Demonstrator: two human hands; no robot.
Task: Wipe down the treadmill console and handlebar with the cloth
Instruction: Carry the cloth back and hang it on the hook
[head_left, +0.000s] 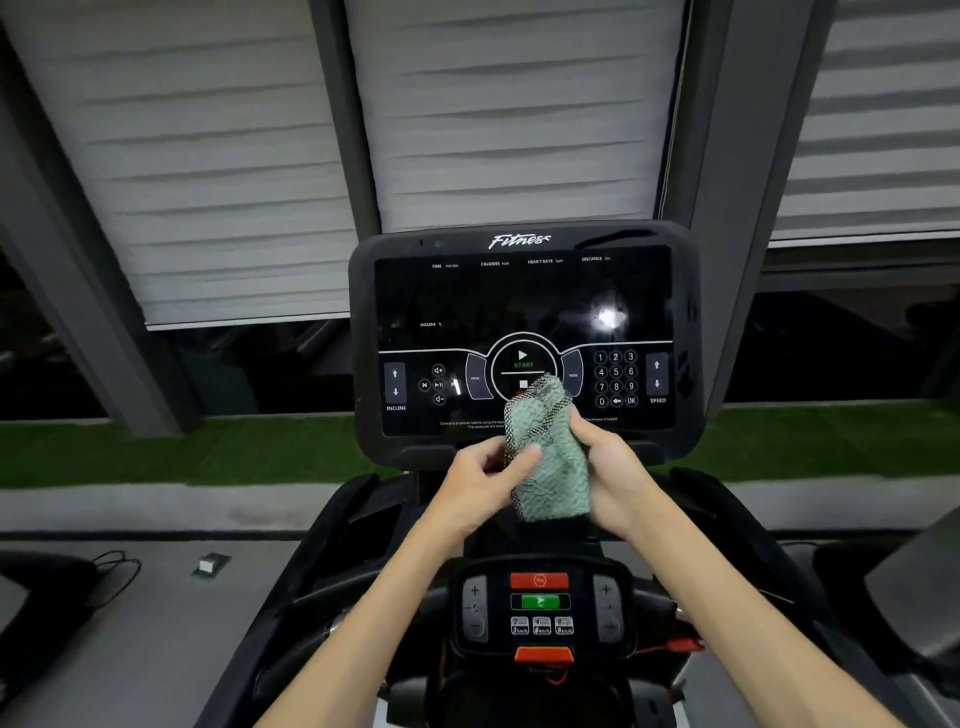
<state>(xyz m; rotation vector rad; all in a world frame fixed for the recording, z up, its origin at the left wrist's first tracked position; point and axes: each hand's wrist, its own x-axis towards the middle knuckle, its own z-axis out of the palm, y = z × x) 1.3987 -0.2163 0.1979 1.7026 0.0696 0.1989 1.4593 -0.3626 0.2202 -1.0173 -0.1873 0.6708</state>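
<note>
A bunched pale green cloth (550, 452) with a dark mesh pattern is held upright in front of the lower middle of the black treadmill console (519, 312). My left hand (483, 480) pinches its left edge. My right hand (613, 467) grips its right side. The cloth's top covers part of the stop button under START. Below my forearms lies the lower control panel (540, 605) with red and green buttons. The black handlebar (727, 519) curves away on both sides, dark and partly hidden by my arms.
Grey window blinds (234, 182) hang behind the console, with a green turf strip (156, 452) below them. A small green-and-white packet (210, 565) and a black cable (114, 571) lie on the grey floor at left. A red safety cord (675, 647) hangs right of the lower panel.
</note>
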